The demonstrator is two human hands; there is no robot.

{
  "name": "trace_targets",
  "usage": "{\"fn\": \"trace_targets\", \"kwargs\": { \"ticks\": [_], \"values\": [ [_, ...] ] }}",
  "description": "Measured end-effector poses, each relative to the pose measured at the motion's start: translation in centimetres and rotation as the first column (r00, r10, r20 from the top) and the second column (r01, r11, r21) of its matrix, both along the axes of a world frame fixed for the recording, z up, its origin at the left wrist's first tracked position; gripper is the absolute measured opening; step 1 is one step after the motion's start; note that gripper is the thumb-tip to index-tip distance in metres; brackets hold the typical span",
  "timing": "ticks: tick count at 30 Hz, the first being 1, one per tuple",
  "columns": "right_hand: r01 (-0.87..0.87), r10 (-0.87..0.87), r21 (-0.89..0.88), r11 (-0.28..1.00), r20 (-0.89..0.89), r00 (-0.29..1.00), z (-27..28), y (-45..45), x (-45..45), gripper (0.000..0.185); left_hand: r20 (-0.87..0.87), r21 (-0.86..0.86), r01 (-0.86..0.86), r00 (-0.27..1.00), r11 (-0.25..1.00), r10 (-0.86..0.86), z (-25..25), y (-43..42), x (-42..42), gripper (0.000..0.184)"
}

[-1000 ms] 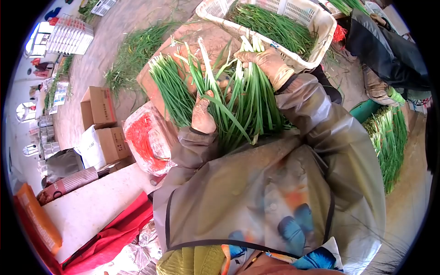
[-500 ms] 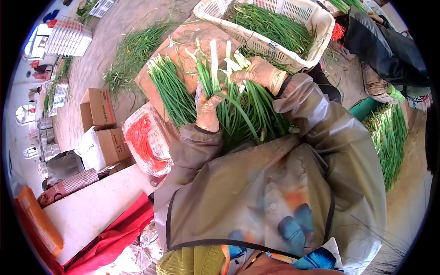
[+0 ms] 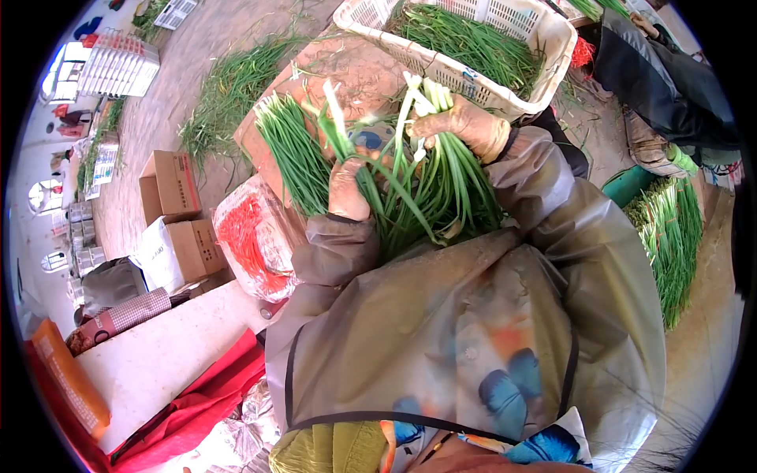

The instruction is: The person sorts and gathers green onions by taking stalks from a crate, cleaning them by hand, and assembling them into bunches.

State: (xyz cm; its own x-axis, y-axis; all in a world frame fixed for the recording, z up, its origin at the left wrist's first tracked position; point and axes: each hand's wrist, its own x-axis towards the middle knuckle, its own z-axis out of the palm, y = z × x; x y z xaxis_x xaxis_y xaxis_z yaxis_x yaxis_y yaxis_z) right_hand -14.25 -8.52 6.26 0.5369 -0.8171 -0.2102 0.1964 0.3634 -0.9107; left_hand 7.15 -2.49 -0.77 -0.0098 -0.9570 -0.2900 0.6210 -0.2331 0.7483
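My gloved left hand is closed around a few green stalks with a thick white stem, which look like garlic chives or green onions. Opposite it, my gloved right hand grips a larger bunch of green stalks, white ends up, leaves hanging toward my lap. Some long leaves cross between the two hands. Left of my left hand lies a neat pile of green stalks on a brown board, white ends pointing away from me.
Beyond the board stands a white plastic crate holding greens. Loose greens litter the floor. To the left are a packet of red ties and cardboard boxes. On the right, bundled greens lie near a person in dark clothing.
My hands have moved apart, the left slightly left and down, the right slightly right. The white-stemmed stalks in my left hand have separated from the right-hand bunch.
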Motion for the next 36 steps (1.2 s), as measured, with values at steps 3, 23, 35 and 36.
{"fn": "trace_targets", "kwargs": {
  "ticks": [3, 23, 35, 36],
  "values": [
    [0.019, -0.019, -0.039, 0.999, -0.013, 1.000, -0.3, -0.1, -0.6, 0.029, -0.126, 0.126, -0.017, 0.992, 0.992, 0.033, 0.9, 0.0, 0.1, 0.018],
    [0.418, -0.426, -0.091, 0.904, -0.088, 0.900, -1.1, -1.5, -1.9, 0.028, 0.033, -0.093, 0.001, 0.999, 0.996, 0.003, -0.8, -0.1, -0.5, 0.019],
    [0.361, -0.571, -0.477, 0.802, -0.430, 0.700, -1.7, -4.9, -4.4, 0.043, 0.080, -0.102, 0.245, 0.968, 0.964, -0.237, 2.5, 1.1, -1.4, 0.034],
    [0.388, -0.546, -0.439, 0.811, -0.327, 0.771, -1.8, -4.8, -5.0, 0.037, 0.101, -0.156, 0.235, 0.970, 0.959, -0.221, 2.7, 1.0, -1.4, 0.035]
  ]
}}
